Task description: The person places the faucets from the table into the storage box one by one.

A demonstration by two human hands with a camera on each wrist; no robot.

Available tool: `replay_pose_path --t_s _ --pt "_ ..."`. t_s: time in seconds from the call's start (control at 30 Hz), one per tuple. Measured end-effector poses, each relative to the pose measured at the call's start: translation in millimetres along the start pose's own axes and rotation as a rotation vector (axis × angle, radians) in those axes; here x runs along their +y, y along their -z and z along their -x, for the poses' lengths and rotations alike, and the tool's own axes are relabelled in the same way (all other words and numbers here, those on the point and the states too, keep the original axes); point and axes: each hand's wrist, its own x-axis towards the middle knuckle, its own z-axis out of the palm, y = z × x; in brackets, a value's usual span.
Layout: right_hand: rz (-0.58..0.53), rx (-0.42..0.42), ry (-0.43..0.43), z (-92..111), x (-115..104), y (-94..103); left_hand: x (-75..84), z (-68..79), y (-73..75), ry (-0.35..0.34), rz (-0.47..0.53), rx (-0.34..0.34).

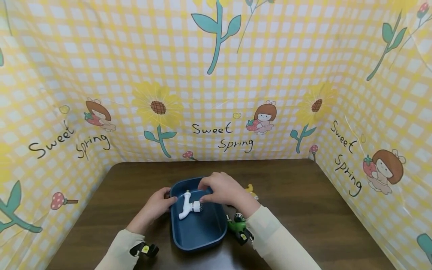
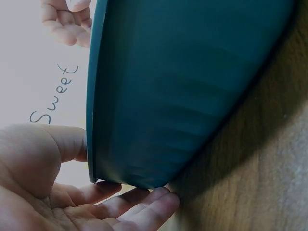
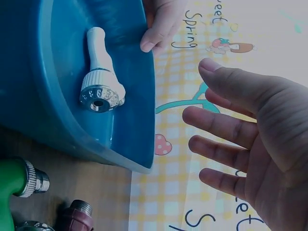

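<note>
A blue plastic tub (image 1: 199, 234) stands on the brown table, and a white tap (image 1: 186, 206) lies inside it near the far left part. My left hand (image 1: 156, 204) grips the tub's left rim, thumb on top. In the left wrist view the fingers (image 2: 139, 204) curl against the tub's outer wall. Over the tub's far right corner hovers my right hand (image 1: 224, 189), holding nothing. Its fingers (image 3: 221, 127) are loosely spread in the right wrist view, apart from the tap with its ribbed, silvery-ended knob.
Right of the tub lie a green tap (image 1: 237, 225) and a yellow tap (image 1: 250, 188), partly hidden by my right arm. A dark red fitting (image 3: 77, 216) with a threaded end sits beside the green one. Yellow checked cloth (image 1: 216, 93) walls the table's back and sides.
</note>
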Motion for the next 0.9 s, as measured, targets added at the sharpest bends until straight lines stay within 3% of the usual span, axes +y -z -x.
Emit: replay_pose_path --t_s 0.67,0.9 --pt "0.044 0.088 0.029 17 7 12.1 -0.2 0.3 -0.4 0.019 0.002 0.015" --pt "0.023 0.118 -0.011 25 12 15.4 0.1 -0.5 -1.0 0.008 0.027 0.014"
